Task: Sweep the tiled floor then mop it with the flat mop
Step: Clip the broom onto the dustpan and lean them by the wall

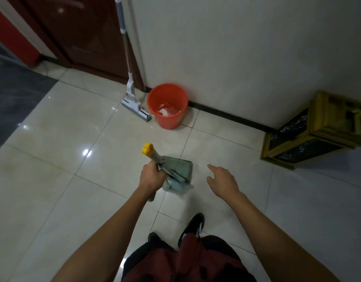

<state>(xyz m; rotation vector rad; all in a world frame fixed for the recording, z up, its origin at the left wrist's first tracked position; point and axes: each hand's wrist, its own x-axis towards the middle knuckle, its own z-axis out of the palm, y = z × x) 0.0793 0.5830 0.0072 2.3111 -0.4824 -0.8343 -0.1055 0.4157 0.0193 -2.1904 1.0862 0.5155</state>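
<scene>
My left hand [152,176] grips a broom handle [153,154] with a yellow cap, held together with a grey-green dustpan [180,166]. The pale broom head [173,185] hangs just below the pan, above the glossy tiled floor [73,139]. My right hand [222,181] hovers beside the dustpan with fingers relaxed, holding nothing. The flat mop [135,104] leans upright against the wall corner at the back, its white head on the floor.
An orange bucket [168,120] with some scraps inside stands by the wall, right of the mop head. A yellow-framed stand [316,127] sits at the right. A dark wooden door [83,37] is behind the mop. My shoes [192,226] are below.
</scene>
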